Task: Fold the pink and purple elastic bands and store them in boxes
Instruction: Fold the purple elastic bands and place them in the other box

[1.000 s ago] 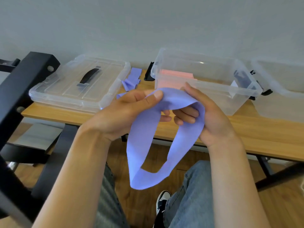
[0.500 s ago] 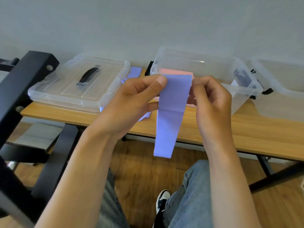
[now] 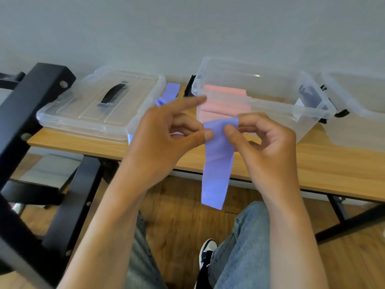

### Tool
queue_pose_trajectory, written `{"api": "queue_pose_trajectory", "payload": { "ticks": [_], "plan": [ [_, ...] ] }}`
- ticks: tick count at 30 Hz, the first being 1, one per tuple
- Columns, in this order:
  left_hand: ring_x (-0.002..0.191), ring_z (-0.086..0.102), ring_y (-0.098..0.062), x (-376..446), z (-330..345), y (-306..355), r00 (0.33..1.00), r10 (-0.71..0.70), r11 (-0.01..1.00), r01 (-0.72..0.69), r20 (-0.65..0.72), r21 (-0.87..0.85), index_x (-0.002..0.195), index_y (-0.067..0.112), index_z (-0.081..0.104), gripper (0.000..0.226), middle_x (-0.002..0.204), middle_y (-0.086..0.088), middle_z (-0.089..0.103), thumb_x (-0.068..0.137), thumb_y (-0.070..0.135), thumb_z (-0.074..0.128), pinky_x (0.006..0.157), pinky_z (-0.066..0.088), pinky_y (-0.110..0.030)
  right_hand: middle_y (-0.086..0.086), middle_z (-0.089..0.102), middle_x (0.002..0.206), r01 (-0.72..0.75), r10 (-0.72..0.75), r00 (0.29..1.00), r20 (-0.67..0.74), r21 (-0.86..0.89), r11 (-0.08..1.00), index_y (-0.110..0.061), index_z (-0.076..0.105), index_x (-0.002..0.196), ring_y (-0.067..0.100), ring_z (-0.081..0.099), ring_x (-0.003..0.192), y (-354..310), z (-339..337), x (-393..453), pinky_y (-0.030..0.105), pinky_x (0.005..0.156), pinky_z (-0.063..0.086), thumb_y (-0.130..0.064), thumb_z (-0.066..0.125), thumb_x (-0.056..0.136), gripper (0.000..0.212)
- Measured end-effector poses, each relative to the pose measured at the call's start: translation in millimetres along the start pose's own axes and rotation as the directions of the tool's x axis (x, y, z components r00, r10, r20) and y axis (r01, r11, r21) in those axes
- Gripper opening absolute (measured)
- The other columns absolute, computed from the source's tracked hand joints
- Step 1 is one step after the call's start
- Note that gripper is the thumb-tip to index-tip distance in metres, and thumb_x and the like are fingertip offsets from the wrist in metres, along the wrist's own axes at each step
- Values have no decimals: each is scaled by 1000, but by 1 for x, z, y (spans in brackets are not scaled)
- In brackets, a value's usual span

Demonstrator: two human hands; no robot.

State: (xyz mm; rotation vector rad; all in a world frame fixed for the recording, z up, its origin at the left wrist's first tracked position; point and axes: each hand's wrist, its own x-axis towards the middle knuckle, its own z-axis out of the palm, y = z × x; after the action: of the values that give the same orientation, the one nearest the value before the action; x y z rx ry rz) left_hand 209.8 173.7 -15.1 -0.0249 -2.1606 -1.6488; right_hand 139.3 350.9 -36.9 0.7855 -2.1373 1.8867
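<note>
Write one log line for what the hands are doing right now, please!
left hand: pinches purple band top | right hand: pinches same top | band: hangs down | open box: pink bands inside

Plain room, home or office, cannot tell which: wooden counter point(image 3: 312, 163) against bare grey wall point(image 3: 187, 28), clear storage boxes point(image 3: 260, 97), wood floor point(image 3: 177, 205).

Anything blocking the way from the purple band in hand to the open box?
Nothing visible. Both hands pinch the purple band just in front of the open box; its lid is off, and only folded pink bands lie inside.
</note>
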Motion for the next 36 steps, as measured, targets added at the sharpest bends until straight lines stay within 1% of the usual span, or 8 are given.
{"api": "queue_pose_trajectory", "payload": {
  "ticks": [7,11,14,19,21,25,28,36],
  "plan": [
    [77,70,-2,-19,10,-15,996,-46,997,50,-76,56,90,23,80,12,81,12,77,87,12,80,69,51,-11,3,71,82,-73,75,997,-27,86,994,-18,57,90,16,65,70,8,2,-18,31,64,55,-1,84,81,33],
    [65,59,-11,-34,18,-26,983,-66,996,74,-170,46,88,32,79,16,70,3,68,87,16,81,60,50,-21,-1,76,85,-117,115,993,25,90,989,-27,70,105,11,65,73,13,2,-29,28,67,58,0,81,84,37],
    [62,70,-13,-48,22,-31,979,-133,991,131,-153,-22,96,26,80,12,68,4,74,91,17,75,67,58,-21,-7,75,85,-108,106,993,60,31,994,-30,78,93,10,67,78,21,3,-38,39,68,62,4,77,86,35],
    [84,79,-14,-60,25,-40,969,-212,969,192,-126,-154,101,16,80,14,88,4,81,89,11,75,79,62,-24,8,53,70,-67,72,995,67,-71,995,-26,79,91,19,51,62,30,1,-44,36,53,47,0,78,87,27],
    [88,78,-14,-61,26,-41,960,-250,953,222,-124,-206,99,16,80,15,89,2,81,86,10,78,79,61,-23,12,58,60,-147,146,984,106,0,989,-18,76,91,23,56,52,29,2,-47,38,53,49,2,73,91,21],
    [86,79,-18,-63,28,-42,953,-277,930,235,-120,-284,94,12,80,9,87,-2,81,85,10,76,78,62,-27,8,79,85,-260,224,953,205,167,951,-7,72,98,22,79,82,28,1,-53,36,78,64,4,65,97,14],
    [85,79,-14,-63,28,-44,954,-270,937,228,-132,-263,94,13,79,16,86,2,81,81,4,78,76,60,-19,8,80,91,-280,235,946,222,201,939,-5,74,100,23,79,86,26,-2,-53,33,77,63,-11,70,96,8],
    [84,77,-4,-64,23,-50,958,-261,964,265,-121,12,101,22,81,23,87,13,80,80,12,83,79,59,-16,-8,81,95,-249,245,957,155,8,968,-24,77,109,11,78,88,39,-4,-53,32,85,63,0,76,90,30]
  ]
}}
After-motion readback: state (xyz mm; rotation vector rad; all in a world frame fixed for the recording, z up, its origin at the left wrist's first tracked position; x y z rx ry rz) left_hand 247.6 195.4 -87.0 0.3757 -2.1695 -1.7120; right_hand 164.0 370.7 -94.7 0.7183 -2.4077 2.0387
